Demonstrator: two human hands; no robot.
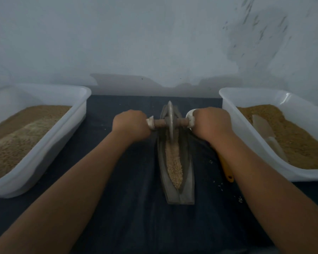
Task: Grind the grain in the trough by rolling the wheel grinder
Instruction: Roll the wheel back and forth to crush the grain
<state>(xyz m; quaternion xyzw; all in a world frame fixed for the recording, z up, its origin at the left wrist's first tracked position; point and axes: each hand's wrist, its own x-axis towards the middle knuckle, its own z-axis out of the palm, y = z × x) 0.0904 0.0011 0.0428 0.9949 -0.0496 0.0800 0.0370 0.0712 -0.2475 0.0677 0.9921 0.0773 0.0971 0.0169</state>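
Note:
A boat-shaped metal trough lies lengthwise on the dark cloth, with pale brown grain along its groove. The thin metal wheel grinder stands upright in the far half of the trough on a rusty cross axle with white ends. My left hand grips the axle's left handle. My right hand grips the right handle. Both forearms reach in from the near edge.
A white plastic tub of tan meal stands at the left. A second tub at the right holds grain and a pale scoop. An orange handle lies under my right forearm. Loose grains dot the cloth. A pale wall stands behind.

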